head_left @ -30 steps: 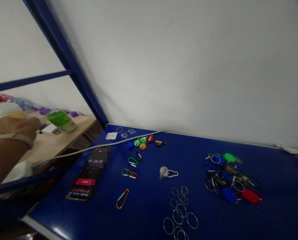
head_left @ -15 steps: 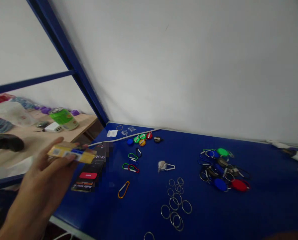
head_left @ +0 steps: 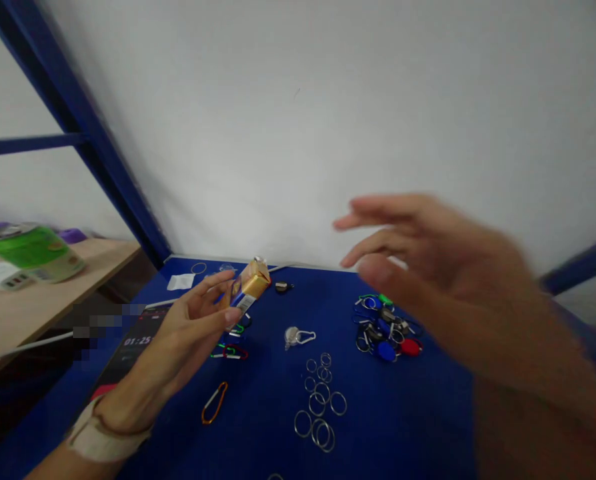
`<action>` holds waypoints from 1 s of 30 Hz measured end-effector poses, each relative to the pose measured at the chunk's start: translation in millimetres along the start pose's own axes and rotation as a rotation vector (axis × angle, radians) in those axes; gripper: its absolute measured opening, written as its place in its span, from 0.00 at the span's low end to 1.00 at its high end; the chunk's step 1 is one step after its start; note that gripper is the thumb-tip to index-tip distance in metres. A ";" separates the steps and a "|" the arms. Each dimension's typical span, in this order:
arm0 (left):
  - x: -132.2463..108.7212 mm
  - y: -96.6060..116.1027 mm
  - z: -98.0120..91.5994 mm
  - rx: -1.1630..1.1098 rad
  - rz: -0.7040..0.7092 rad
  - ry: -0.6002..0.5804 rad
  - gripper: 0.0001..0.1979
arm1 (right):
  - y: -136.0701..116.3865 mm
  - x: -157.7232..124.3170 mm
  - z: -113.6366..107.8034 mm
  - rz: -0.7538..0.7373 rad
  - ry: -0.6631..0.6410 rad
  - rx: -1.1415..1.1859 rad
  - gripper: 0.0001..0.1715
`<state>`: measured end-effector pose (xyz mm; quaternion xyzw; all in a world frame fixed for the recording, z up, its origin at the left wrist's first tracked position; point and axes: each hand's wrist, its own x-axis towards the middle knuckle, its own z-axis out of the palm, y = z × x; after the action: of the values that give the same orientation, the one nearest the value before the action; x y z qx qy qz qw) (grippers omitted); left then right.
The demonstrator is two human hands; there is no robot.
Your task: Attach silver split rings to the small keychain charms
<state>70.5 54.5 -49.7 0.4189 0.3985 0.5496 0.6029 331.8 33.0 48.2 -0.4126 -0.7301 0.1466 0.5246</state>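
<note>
My left hand [head_left: 195, 323] grips a small gold box [head_left: 252, 285] with a blue patch and a barcode, thumb on the near side and fingers behind. It looks like a cigarette pack, raised above the blue table [head_left: 263, 427]. My right hand [head_left: 428, 260], somewhat blurred, hovers to the right with its fingers apart and nothing between them. Below the box are several small carabiners [head_left: 229, 351], partly covered by it. An orange carabiner [head_left: 215, 403] lies nearer. Several metal split rings [head_left: 322, 393] are spread mid-table, with a clear badge reel [head_left: 292, 336] beyond them.
A pile of coloured badge reels on carabiners [head_left: 385, 350] lies at the right, below my right hand. A phone [head_left: 138, 343] rests under my left forearm. On the wooden table at left stand a green can [head_left: 35, 250] and a white charger [head_left: 5, 277].
My left hand has carried the box rightward and turned it so its end faces me. My right hand has come into view from the right. The view has shifted right.
</note>
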 end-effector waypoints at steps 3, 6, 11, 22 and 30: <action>9.3 -4.7 15.8 0.089 -0.017 -0.143 0.30 | 11.3 -17.6 37.3 0.171 -0.195 0.038 0.14; 16.2 -22.3 28.7 0.176 0.116 -0.277 0.26 | 34.8 -46.0 76.9 0.231 -0.179 0.101 0.12; 21.0 -53.9 40.9 0.603 0.459 -0.219 0.25 | 61.1 -76.8 95.5 0.092 -0.048 0.021 0.15; 15.2 -82.1 31.0 1.009 0.719 -0.238 0.28 | 76.4 -95.7 89.8 0.021 -0.043 -0.035 0.26; 17.1 -88.7 29.1 1.062 0.803 -0.233 0.27 | 68.6 -95.6 90.0 -0.006 0.099 -0.037 0.12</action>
<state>128.4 65.5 -124.1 0.8307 0.3604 0.4116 0.1032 293.2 22.7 -94.5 -0.4266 -0.7072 0.1111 0.5527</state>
